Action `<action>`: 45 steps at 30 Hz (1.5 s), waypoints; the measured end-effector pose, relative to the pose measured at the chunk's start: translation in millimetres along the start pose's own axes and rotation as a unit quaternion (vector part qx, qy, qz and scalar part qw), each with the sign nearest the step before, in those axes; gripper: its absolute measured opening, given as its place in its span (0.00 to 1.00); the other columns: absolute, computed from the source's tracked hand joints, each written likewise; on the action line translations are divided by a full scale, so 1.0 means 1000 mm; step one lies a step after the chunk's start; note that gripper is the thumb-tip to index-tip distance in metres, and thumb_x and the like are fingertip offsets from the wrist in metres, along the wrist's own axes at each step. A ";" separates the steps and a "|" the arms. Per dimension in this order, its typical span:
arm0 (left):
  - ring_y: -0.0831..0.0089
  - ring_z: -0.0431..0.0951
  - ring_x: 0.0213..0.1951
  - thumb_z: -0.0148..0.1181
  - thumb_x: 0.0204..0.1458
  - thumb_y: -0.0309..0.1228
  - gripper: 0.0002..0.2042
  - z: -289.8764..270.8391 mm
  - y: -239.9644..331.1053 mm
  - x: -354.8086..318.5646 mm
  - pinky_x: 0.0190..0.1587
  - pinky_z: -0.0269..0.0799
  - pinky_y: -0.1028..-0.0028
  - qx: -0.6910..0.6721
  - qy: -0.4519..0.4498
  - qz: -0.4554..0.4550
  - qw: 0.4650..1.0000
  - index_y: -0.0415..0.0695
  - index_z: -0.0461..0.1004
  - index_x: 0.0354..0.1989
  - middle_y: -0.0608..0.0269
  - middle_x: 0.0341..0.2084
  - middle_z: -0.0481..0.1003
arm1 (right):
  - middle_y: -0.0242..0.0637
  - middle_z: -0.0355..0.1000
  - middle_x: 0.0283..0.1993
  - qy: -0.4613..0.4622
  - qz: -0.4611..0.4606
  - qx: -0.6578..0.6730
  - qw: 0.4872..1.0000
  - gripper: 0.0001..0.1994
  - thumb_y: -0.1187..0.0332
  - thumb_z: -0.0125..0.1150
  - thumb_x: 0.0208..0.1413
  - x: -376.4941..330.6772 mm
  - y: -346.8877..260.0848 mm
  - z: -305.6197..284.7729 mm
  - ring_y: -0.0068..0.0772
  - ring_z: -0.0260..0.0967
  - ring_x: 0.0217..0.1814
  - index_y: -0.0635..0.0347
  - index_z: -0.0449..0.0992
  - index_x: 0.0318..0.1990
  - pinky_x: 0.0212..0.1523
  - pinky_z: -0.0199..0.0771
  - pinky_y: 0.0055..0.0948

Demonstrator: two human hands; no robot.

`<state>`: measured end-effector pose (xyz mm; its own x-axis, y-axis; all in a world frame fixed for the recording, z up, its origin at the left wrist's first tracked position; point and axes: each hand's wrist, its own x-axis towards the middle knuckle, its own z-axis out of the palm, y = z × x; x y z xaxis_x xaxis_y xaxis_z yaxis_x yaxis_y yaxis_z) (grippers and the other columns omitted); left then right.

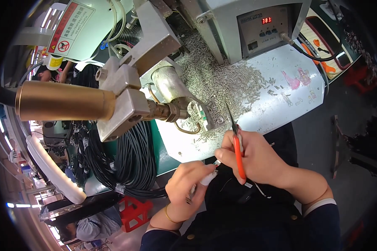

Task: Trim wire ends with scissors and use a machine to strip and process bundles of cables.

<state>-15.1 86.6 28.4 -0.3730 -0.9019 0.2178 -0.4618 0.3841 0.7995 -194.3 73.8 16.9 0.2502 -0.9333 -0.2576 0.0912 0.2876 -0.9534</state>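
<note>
My left hand (188, 184) is closed, thumb and forefinger pinching a small silver metal connector (217, 163) just off the plate's near edge. A white cover (208, 178) wraps one of its fingertips. My right hand (259, 157) grips slim pliers (238, 157) with orange-red handles and a dark, pointed nose angled away from me over the plate. The right thumb tip sits close by the connector; whether it touches cannot be made out. Below the hands, a thin pale-tipped wire (262, 191) lies against my dark clothing.
A soldering machine with a brass-coloured barrel (65, 100) overhangs the white plate (276, 117). Countless small silver pieces (213, 83) are heaped on it. A grey control box (268, 29) stands behind. Coiled black cables (134, 159) lie left; a phone (329, 39) rests far right.
</note>
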 end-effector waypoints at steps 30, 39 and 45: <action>0.86 0.62 0.18 0.60 0.41 0.16 0.09 0.009 -0.009 -0.006 0.18 0.56 0.85 -0.087 0.060 -0.089 0.990 0.37 0.70 0.32 0.67 0.19 0.69 | 0.22 0.64 0.16 0.104 -0.428 -0.359 0.823 0.08 0.75 0.61 0.35 0.002 0.026 0.005 0.16 0.61 0.14 0.55 0.72 0.26 0.16 0.57 0.16; 0.78 0.66 0.18 0.63 0.36 0.16 0.13 0.007 -0.010 0.000 0.20 0.60 0.83 0.066 0.072 0.082 0.992 0.37 0.72 0.33 0.63 0.18 0.68 | 0.26 0.61 0.16 0.120 -0.368 -0.322 0.864 0.11 0.67 0.64 0.35 -0.003 0.025 0.010 0.27 0.64 0.17 0.52 0.67 0.26 0.16 0.62 0.24; 0.75 0.67 0.17 0.62 0.34 0.16 0.13 0.007 -0.002 -0.003 0.19 0.62 0.81 0.099 0.055 0.025 0.993 0.38 0.73 0.33 0.63 0.17 0.68 | 0.27 0.63 0.17 0.127 -0.361 -0.366 0.848 0.09 0.69 0.63 0.36 -0.006 0.027 0.013 0.28 0.65 0.17 0.53 0.68 0.26 0.17 0.64 0.24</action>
<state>-18.5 90.0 22.2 -0.3139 -0.8926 0.3236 -0.5987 0.4506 0.6622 -180.9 89.7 -5.7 0.1592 -0.8522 0.4985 -0.5138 -0.5026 -0.6952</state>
